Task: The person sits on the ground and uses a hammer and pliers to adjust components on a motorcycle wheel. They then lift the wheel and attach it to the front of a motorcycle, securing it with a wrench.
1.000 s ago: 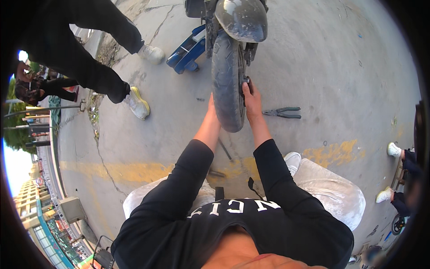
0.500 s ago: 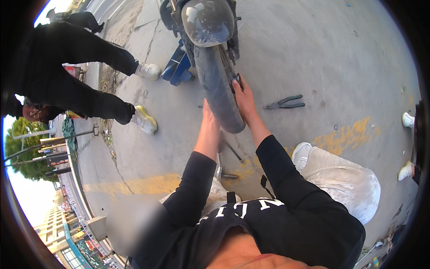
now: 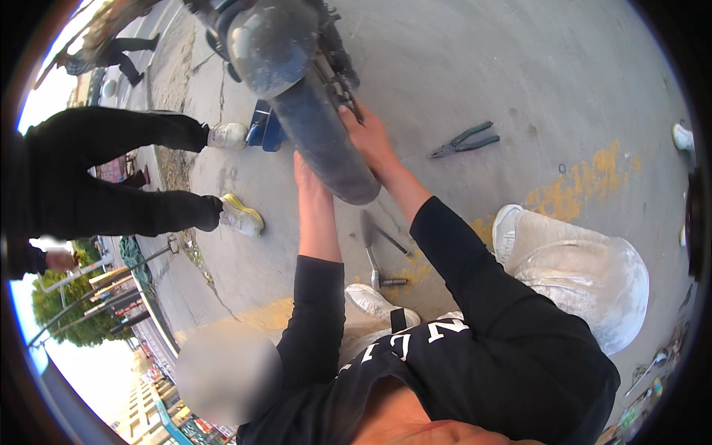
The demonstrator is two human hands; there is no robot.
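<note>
In front of me is the front wheel (image 3: 326,144) of a two-wheeler, its dark tyre dusty under a shiny, speckled mudguard (image 3: 271,48). My right hand (image 3: 368,141) grips the wheel's right side near the hub, thumb up beside the dark metal parts (image 3: 334,85). Against the left side of the tyre lies my left hand (image 3: 306,172); its fingers go out of sight behind the rubber. On the ground between my forearms lie a handled tool with a metal crosspiece, like a socket wrench (image 3: 374,265), and a thin dark rod (image 3: 391,239). Pliers (image 3: 467,139) with dark handles lie apart to the right.
A blue plastic box (image 3: 265,127) sits left of the wheel. Close by on the left stands a person in black trousers (image 3: 148,133) and pale shoes. Another person's shoe (image 3: 682,136) shows at the far right. Yellow paint (image 3: 582,182) marks the concrete.
My view has turned, and the wheel with both hands now appears further left. My right hand stays on the wheel's right side, my left on its left. The ground tools show more fully.
</note>
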